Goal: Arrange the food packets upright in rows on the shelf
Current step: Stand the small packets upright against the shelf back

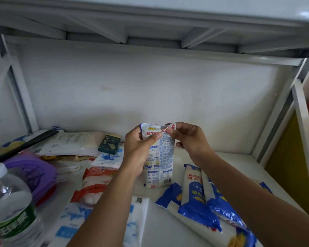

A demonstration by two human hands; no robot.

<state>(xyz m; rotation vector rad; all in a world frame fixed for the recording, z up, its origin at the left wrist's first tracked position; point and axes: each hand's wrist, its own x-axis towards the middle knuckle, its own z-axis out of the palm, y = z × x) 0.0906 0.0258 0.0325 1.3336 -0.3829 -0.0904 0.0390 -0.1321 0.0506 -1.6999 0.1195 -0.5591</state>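
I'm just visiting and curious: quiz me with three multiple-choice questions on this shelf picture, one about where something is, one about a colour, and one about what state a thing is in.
1. Where does the water bottle stand?
A) at the front left of the shelf
B) on the level above
C) at the far right

2. What colour is the bottle's label?
A) red
B) green
C) yellow

3. How is the white packet in the hands?
A) lying flat
B) held upright
C) torn open and spilling

Answers:
1 A, it fills the lower left corner of the view.
2 B, a green band wraps its lower body.
3 B, the left hand grips its upper side and the right hand pinches its top corner, and the packet stands tall.
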